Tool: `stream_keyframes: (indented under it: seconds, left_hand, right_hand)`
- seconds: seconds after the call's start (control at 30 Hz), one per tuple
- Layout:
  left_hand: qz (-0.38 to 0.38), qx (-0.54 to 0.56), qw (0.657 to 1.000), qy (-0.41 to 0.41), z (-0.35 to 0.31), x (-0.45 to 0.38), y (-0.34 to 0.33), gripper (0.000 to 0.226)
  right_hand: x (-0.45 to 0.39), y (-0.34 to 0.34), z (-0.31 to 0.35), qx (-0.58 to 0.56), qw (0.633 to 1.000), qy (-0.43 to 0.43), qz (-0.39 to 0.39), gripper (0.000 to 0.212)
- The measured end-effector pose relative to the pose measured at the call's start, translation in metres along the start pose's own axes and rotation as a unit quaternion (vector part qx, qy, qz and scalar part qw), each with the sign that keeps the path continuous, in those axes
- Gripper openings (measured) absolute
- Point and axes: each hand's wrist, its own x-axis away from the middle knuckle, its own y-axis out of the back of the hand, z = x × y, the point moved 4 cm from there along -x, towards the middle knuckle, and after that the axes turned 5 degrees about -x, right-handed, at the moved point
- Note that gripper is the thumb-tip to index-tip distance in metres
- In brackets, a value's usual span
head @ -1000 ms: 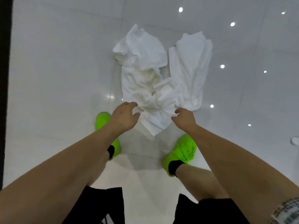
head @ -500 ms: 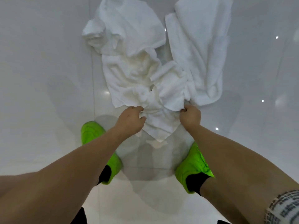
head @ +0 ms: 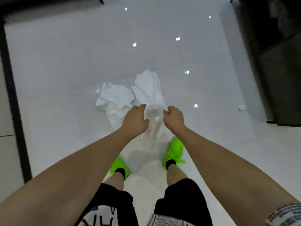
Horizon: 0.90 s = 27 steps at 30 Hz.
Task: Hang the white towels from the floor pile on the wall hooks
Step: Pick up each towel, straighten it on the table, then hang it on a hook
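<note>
A white towel point(head: 154, 121) hangs between my two hands, lifted off the glossy white floor, its lower part drooping toward my feet. My left hand point(head: 135, 120) grips its left edge with curled fingers. My right hand point(head: 173, 118) pinches its right edge. Behind it, two more white towels lie crumpled on the floor: one point(head: 114, 98) to the left and one point(head: 149, 87) to the right. No wall hooks are in view.
My feet in bright green shoes point(head: 174, 150) stand just behind the pile. A dark frame point(head: 14, 101) runs along the left side. Dark furniture point(head: 276, 62) stands at the right. A small white object point(head: 242, 107) lies on the floor near it.
Both hands closed on the nearest towel and raised it off the pile. My head rose, so the pile now looks farther away and more of the room shows.
</note>
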Motion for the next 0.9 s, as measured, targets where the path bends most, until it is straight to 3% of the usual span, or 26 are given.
stream_keyframes:
  seconds: [0.17, 0.33, 0.4, 0.53, 0.6, 0.7, 0.8, 0.9]
  left_hand:
    - [-0.062, -0.06, 0.989, -0.124, -0.159, 0.029, 0.105, 0.074]
    - [-0.143, -0.044, 0.958, -0.243, -0.338, 0.066, 0.165, 0.027]
    - [-0.18, -0.027, 0.944, -0.277, -0.404, 0.083, 0.178, 0.02]
    - [-0.22, -0.033, 0.917, -0.332, -0.519, 0.116, 0.19, 0.011]
    - [-0.256, -0.037, 0.899, -0.353, -0.571, 0.129, 0.194, 0.012]
    - [-0.28, -0.019, 0.882, -0.378, -0.65, 0.145, 0.188, 0.009]
    - [-0.259, -0.035, 0.874, -0.41, -0.728, 0.152, 0.158, 0.011]
    - [-0.191, -0.062, 0.856, -0.477, -0.808, 0.159, 0.102, 0.022]
  right_hand:
    - [0.049, 0.165, 0.067, -0.199, 0.977, 0.03, -0.064, 0.021]
    - [0.09, 0.355, 0.093, -0.229, 0.961, 0.112, -0.111, 0.033]
    - [0.115, 0.424, 0.084, -0.235, 0.954, 0.137, -0.128, 0.038]
    - [0.172, 0.535, 0.048, -0.214, 0.95, 0.169, -0.152, 0.04]
    - [0.188, 0.579, 0.013, -0.153, 0.97, 0.12, -0.148, 0.041]
    - [0.203, 0.636, -0.059, -0.044, 0.985, 0.035, -0.163, 0.021]
    - [0.222, 0.694, -0.123, -0.067, 0.962, 0.025, -0.264, 0.013]
    - [0.248, 0.752, -0.177, -0.157, 0.899, 0.051, -0.405, 0.018]
